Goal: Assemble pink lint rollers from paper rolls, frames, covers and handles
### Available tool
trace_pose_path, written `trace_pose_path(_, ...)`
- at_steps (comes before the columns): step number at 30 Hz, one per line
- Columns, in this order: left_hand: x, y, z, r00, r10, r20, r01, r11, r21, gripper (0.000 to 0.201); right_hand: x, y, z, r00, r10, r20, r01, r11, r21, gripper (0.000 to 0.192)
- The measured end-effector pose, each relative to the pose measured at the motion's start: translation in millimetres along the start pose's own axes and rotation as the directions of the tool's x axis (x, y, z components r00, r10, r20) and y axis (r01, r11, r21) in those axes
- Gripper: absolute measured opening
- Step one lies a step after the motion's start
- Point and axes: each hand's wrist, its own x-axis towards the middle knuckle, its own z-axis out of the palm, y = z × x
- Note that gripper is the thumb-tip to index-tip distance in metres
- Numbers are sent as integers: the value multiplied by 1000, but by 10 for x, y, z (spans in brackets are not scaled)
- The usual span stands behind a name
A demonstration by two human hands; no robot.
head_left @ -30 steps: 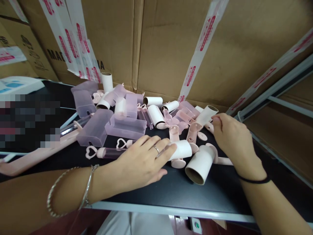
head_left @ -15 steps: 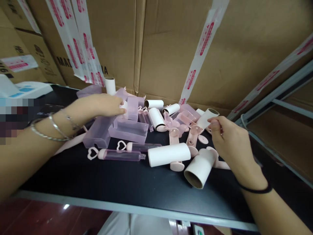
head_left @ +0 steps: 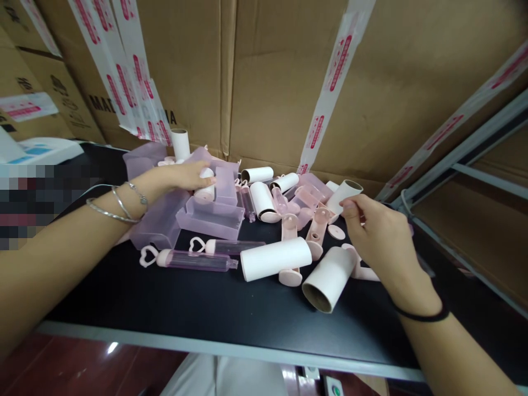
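Observation:
My left hand (head_left: 187, 176) reaches into the heap at the back left, its fingers closed round a short white tube (head_left: 205, 193) above translucent purple boxes (head_left: 212, 220). My right hand (head_left: 377, 228) hovers on the right with thumb and forefinger pinched. Whatever sits in that pinch is hidden. Just behind its fingertips leans a white cardboard tube (head_left: 343, 198); I cannot tell whether they touch. Below lie another white tube (head_left: 276, 258), a hollow cardboard tube (head_left: 328, 280) and pink brackets with round ends (head_left: 290, 223).
Clear purple cylinders with pink heart-shaped loops (head_left: 193, 259) lie at the front left. A white tube (head_left: 180, 144) stands upright at the back. Large taped cartons (head_left: 268, 82) wall off the rear of the black table (head_left: 206, 308). Metal shelving (head_left: 487, 179) borders the right.
The view has shifted slightly, so everything sits a bit further left. More of the white tube at my left hand now shows below the fingers. My right hand keeps its pinch.

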Motion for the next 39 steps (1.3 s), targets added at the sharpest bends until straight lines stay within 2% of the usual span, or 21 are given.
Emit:
trace_pose_path(6,-139,43,116,997,-65,-40,54,973,-224,73,-11,-34,-13,1000,-3,15,2,999,40,27)
trace_pose_path(10,-238,105,139,995,-77,-70,57,966,-253,77,-7,-42,-19,1000,5,26,-6,999,42,25)
trace_pose_path(16,-221,208,-47,985,-146,-87,104,922,-372,81,-7,-33,-15,1000,2,19,-3,1000,17,26)
trace_pose_path(18,-193,212,-130,979,-145,-145,72,905,-418,88,-12,-29,-9,1000,-6,-2,6,1000,18,27)
trace_pose_path(20,-205,240,-173,951,-80,-298,-42,923,-383,89,-15,-28,-5,999,-23,-32,24,999,43,26)
trace_pose_path(22,-267,324,-159,890,25,-455,-146,962,-232,80,-17,-40,-4,994,-77,-73,85,991,104,25)
trace_pose_path(23,-314,390,-132,863,76,-500,-168,976,-142,74,-20,-52,-6,987,-127,-99,140,980,139,24)
trace_pose_path(24,-368,467,-93,851,146,-505,-200,978,-53,63,-25,-71,-7,973,-189,-130,210,963,169,23)
trace_pose_path(26,-484,635,4,813,340,-473,-357,932,57,51,-49,-129,-9,923,-324,-205,364,910,199,25)
trace_pose_path(28,-597,784,111,754,474,-454,-486,868,99,48,-88,-212,-10,865,-425,-267,485,845,226,38)
trace_pose_path(29,-650,842,162,710,533,-460,-544,830,121,49,-112,-258,-11,846,-447,-291,520,815,257,46)
trace_pose_path(31,-745,921,253,686,602,-409,-601,785,146,50,-156,-347,-23,844,-439,-308,530,771,354,62)
trace_pose_path(33,-826,960,328,675,639,-370,-637,757,145,50,-182,-407,-47,868,-405,-287,495,752,435,67)
trace_pose_path(36,-899,973,414,670,654,-350,-671,736,92,50,-174,-404,-82,899,-385,-211,437,744,505,51)
trace_pose_path(39,-896,957,477,719,624,-307,-653,757,8,56,-137,-316,-70,935,-341,-100,329,727,602,42)
